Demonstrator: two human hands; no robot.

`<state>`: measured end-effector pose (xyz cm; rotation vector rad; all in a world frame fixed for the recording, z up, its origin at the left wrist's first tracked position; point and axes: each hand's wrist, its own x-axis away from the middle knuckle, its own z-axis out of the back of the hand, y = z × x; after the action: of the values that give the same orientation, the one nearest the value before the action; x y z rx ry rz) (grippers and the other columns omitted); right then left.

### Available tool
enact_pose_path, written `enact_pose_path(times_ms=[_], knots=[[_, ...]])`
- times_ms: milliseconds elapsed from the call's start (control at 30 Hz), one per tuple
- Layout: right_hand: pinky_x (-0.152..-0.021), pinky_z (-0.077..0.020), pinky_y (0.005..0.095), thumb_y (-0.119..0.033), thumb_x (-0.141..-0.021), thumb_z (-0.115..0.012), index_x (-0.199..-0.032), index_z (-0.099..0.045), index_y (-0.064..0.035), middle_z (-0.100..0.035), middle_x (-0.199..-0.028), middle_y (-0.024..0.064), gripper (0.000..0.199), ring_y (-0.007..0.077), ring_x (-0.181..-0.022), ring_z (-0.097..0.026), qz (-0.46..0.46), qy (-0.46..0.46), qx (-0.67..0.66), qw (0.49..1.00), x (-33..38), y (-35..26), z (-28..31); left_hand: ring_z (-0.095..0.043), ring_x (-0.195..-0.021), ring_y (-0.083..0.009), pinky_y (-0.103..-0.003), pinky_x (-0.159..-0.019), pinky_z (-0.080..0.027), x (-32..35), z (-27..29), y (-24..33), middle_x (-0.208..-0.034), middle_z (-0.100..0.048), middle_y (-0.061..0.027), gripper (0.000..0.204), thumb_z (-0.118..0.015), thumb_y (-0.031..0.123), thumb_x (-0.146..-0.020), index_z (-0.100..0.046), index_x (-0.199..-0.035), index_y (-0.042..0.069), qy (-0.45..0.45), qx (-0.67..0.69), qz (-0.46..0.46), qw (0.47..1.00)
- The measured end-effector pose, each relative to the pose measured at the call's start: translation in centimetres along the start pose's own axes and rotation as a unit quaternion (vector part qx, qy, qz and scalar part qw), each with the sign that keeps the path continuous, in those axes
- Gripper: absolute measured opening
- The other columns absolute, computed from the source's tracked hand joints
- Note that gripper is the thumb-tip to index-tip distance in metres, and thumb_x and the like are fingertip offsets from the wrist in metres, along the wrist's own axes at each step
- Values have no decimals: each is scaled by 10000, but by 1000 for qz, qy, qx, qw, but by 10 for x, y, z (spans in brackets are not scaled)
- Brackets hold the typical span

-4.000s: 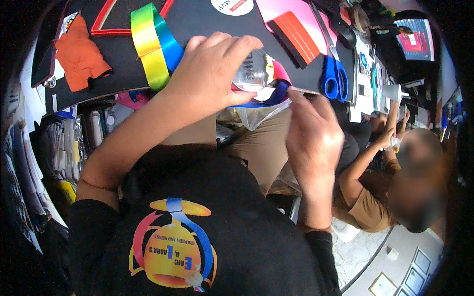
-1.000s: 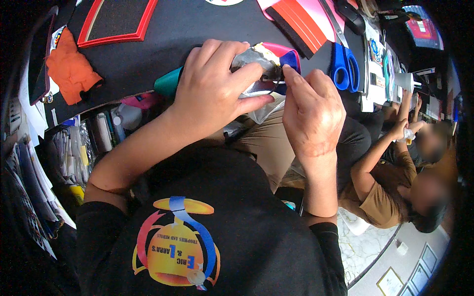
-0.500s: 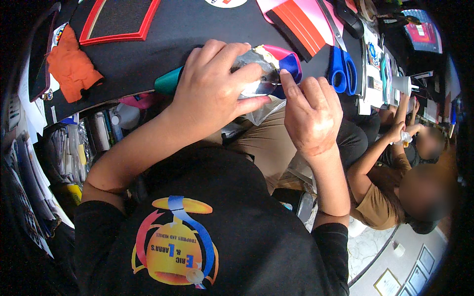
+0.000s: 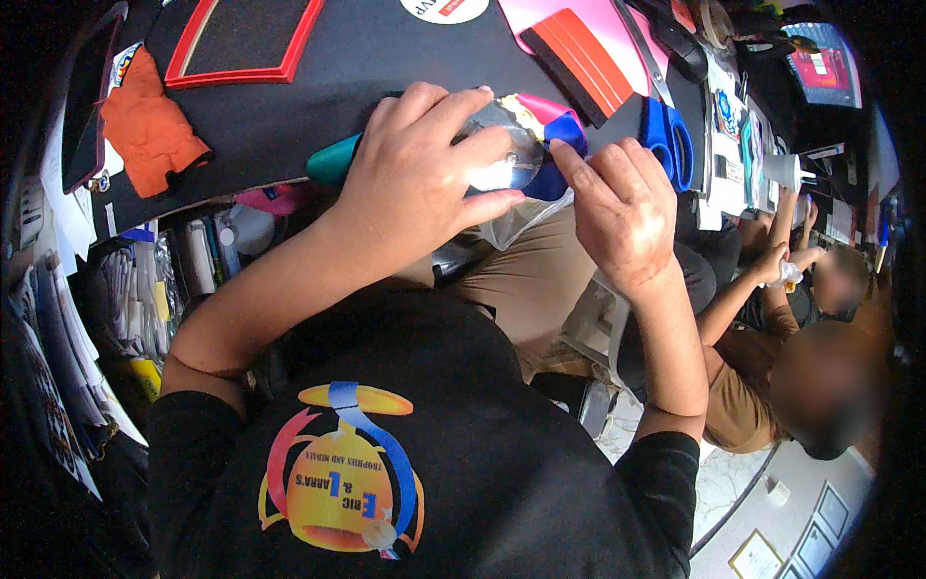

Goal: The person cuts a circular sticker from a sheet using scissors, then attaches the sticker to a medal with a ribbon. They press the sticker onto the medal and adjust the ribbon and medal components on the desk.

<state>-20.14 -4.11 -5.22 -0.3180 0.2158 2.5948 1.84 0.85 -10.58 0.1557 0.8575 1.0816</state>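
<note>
At the table edge my left hand [image 4: 410,159] is closed around a shiny silver medal [image 4: 511,154], its fingers over the near face and the thumb along the lower edge. A pink and blue ribbon [image 4: 559,121] loops out from the medal's right side. My right hand [image 4: 625,207] is curled just right of the medal, with the index fingertip at the ribbon. Whatever its fingers may pinch is hidden. A clear plastic bag [image 4: 526,224] hangs below the medal, above my lap. Left of my left hand, a teal piece [image 4: 334,161] sticks out at the edge.
A red-framed black panel [image 4: 246,39] and a crumpled orange cloth [image 4: 149,125] lie on the black table. Blue-handled scissors [image 4: 666,140] and a red squeegee [image 4: 579,68] are at the right. Papers crowd the shelf [image 4: 135,299] at lower left. Two people [image 4: 743,405] sit at the right.
My right hand has drawn slightly to the right, away from the medal. My left hand keeps hold of the medal. The thin light line by the right fingertip no longer shows.
</note>
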Motion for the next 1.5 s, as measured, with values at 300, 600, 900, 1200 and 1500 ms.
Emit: enact_pose_path(times_ms=[300,600,900,1200,1500], knots=[[-656,-518,368,13,-608,-678,-1130,-705,-66,-516,-726,44,528,244,-718,-577,6,121,-24,992,6,7,10,-581,-1018,-312,-424,-878,-473,-3,1,-8,-1228,-622,-121,402,-864,326,-630,-676,-889,82,-8,10,-11,1000],[-580,-444,346,123,-651,-695,-1052,-744,-55,-508,-700,73,442,235,-635,-523,-133,101,-49,985,-5,-33,0,-579,-984,-319,-423,-850,-480,3,-4,-7,-1194,-611,-135,474,-871,372,-630,-696,-968,91,13,-22,-29,999],[-595,-464,362,82,-693,-704,-999,-708,-53,-558,-719,73,334,250,-651,-557,-147,118,-48,981,-20,-38,-15,-584,-969,-318,-426,-836,-485,9,-7,-7,-1206,-612,-142,516,-872,339,-619,-686,-1022,76,18,-24,-36,999],[-597,-471,369,21,-699,-734,-954,-697,-52,-572,-740,78,268,258,-659,-569,-146,114,-34,982,-33,-46,-18,-596,-963,-319,-438,-837,-491,11,-2,-6,-1194,-636,-157,517,-863,278,-618,-666,-1029,35,13,11,-18,1000],[-593,-439,358,12,-702,-730,-956,-698,-71,-550,-737,54,269,236,-661,-558,-142,98,-13,985,-33,-51,-17,-594,-923,-286,-412,-783,-465,12,5,3,-1213,-639,-155,501,-829,256,-651,-673,-1074,37,-2,0,-7,1000]])
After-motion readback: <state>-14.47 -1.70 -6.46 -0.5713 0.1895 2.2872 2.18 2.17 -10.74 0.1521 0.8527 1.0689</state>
